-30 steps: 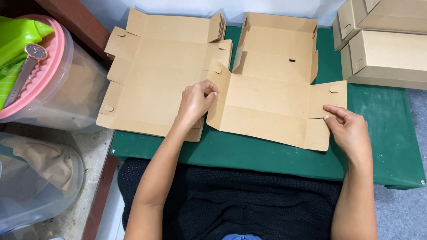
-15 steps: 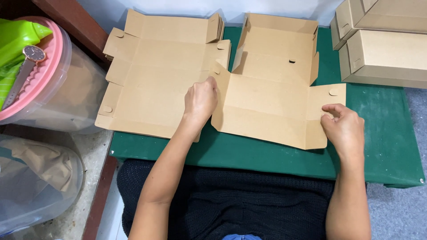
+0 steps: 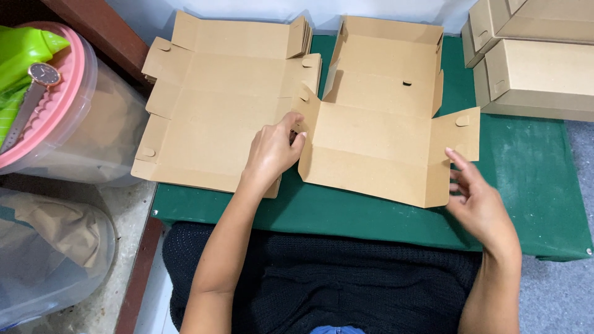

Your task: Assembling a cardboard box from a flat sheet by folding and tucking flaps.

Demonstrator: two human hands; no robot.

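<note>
The right hand [image 3: 479, 201] has let go and opened beside the box blank [image 3: 377, 133]; the left hand [image 3: 272, 151] still pinches its side flap.

Even, diffuse light falls from overhead across the green table [image 3: 532, 167], bright without harshness. The flat cardboard blanks [image 3: 210, 111] and the half-folded box [image 3: 377, 105] are evenly lit, their raised flaps casting only short, soft shadows. A faint sheen shows on the clear plastic tub [image 3: 111, 136] at left. The right hand [image 3: 479, 201] is slightly smeared by motion at the fingers; the left hand [image 3: 272, 151] is sharp. The dark wooden edge [image 3: 93, 31] at top left sinks into shade. The frame holds focus edge to edge, with little visible bending of lines.
</note>
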